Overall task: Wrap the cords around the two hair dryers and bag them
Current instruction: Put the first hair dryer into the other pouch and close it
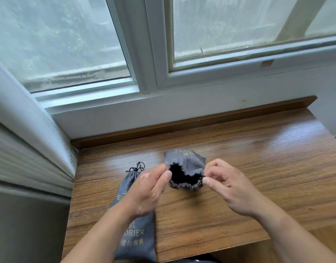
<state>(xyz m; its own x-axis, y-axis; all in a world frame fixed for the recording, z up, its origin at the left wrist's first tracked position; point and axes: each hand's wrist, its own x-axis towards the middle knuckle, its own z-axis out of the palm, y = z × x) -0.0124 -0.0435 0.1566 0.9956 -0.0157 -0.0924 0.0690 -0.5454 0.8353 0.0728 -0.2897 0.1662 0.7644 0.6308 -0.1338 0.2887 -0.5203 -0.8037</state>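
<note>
Grey pouch [190, 164], printed in gold, held just above the middle of the wooden table [277, 168], mouth gaping toward the camera; interior dark, contents not determinable. Left hand [148, 192] pinches the mouth hem between thumb and forefinger; right hand [231, 188] pinches the opposite hem at the cord exit, other fingers loosely curled. Second pouch [135, 236], cord cinched, lies on the table's left-near part, overhanging its near edge. Recommendation: to close, anchor one hem, draw the cord steadily, gather evenly
</note>
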